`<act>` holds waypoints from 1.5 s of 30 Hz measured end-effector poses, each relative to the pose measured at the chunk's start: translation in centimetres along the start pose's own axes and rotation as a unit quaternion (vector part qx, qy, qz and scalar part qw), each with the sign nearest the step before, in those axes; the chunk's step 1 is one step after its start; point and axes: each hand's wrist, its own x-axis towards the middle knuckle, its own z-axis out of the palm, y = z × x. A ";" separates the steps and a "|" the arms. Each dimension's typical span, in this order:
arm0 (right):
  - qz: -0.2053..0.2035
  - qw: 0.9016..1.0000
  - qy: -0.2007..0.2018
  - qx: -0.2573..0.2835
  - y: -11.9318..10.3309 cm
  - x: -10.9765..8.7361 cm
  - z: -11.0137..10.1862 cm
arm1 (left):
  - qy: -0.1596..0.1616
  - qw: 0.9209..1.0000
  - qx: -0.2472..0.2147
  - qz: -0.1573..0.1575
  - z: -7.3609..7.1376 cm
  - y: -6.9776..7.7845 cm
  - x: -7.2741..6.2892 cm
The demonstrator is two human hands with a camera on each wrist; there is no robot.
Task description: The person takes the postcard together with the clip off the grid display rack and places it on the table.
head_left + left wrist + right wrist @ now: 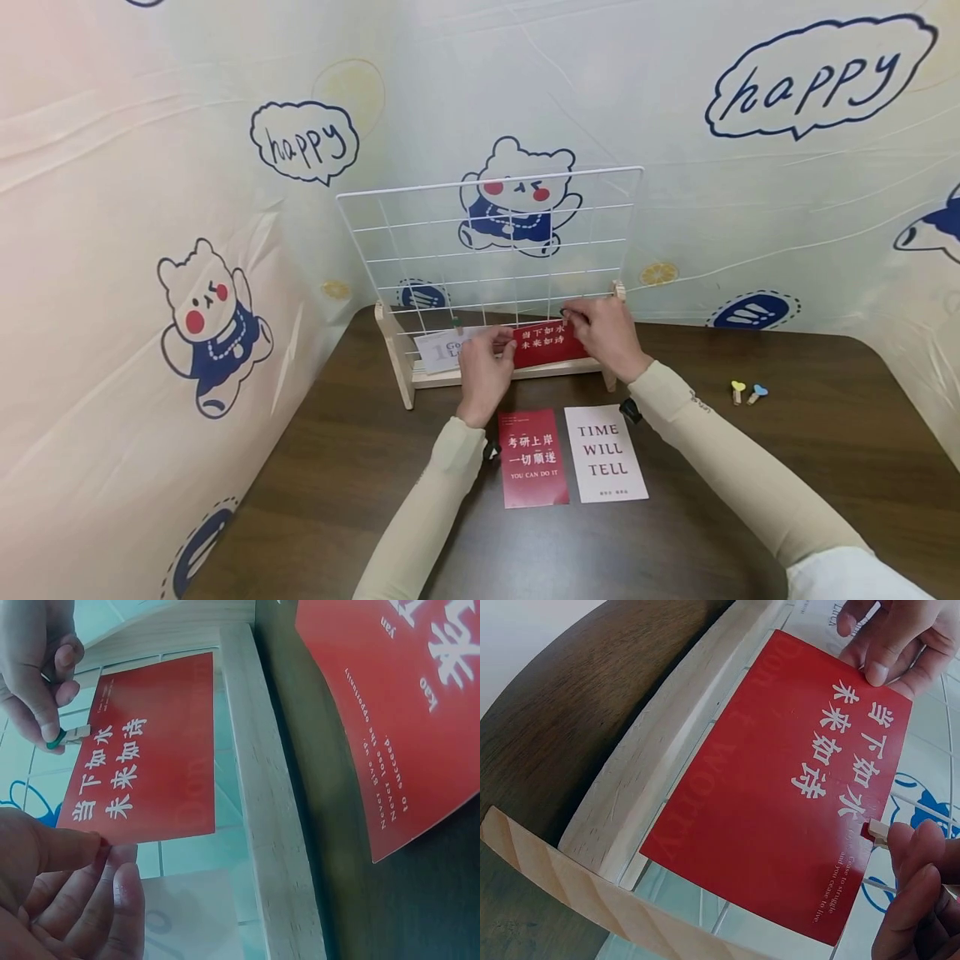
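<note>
A: What are the hands doing?

B: The left hand (486, 367) pinches the left edge of a red card (547, 343) between thumb and fingertips, holding it flat against the white wire grid (491, 250). The right hand (606, 333) is at the card's upper right corner, fingers curled round a small wooden clip (69, 736) with a green end, its tip touching the card's top edge.

A: Where does the card sit?

B: Between the two hands, low on the grid, just above the wooden base rail (660, 772) of the stand.

A: Anything beside it?

B: A pale card (444, 350) hangs on the grid just left of the left hand. On the table (825, 467), nearer the person than the hands, lie another red card (532, 458) and a white card (605, 452) reading TIME WILL TELL, side by side. Well right of the right hand lie two small clips (747, 392).
</note>
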 end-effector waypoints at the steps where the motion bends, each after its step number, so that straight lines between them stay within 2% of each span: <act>1: -0.001 1.000 0.002 0.002 0.0 0.0 0.0 | 0.001 1.000 0.001 0.001 0.0 0.0 0.0; 14: -0.030 0.999 0.025 0.022 -0.4 -0.3 -1.1 | -0.002 1.000 -0.003 0.020 -0.3 0.2 -0.3; 22: -0.022 0.999 0.024 0.039 -0.2 -1.4 -2.9 | -0.003 1.000 -0.005 0.025 -0.5 0.5 -0.4; 32: -0.001 0.999 0.023 0.045 0.7 -2.9 -4.2 | -0.015 1.000 -0.007 0.013 -0.7 0.6 -0.7; 45: 0.003 0.999 0.037 0.037 2.3 -5.1 -6.4 | -0.031 0.999 -0.006 -0.010 -1.7 1.1 -1.1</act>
